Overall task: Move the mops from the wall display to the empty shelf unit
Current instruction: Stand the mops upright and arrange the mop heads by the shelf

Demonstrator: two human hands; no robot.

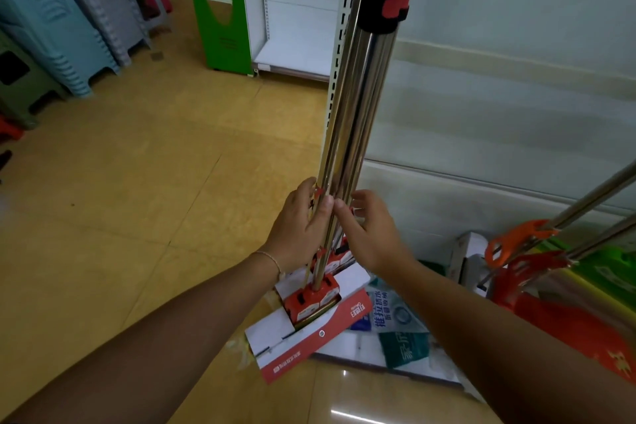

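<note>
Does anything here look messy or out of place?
Yes. The packaged mop heads sit crooked at the shelf's foot, one red-and-white sleeve jutting onto the floor. Mops on the right lean at a slant. Nothing looks spilled or broken.

Far off to the upper left of the hands stand stacked plastic stools [51, 21], teal and grey, with a green panel [220, 7] beyond them, and yellow floor tiles [137, 182] spreading underneath and leftward.
</note>
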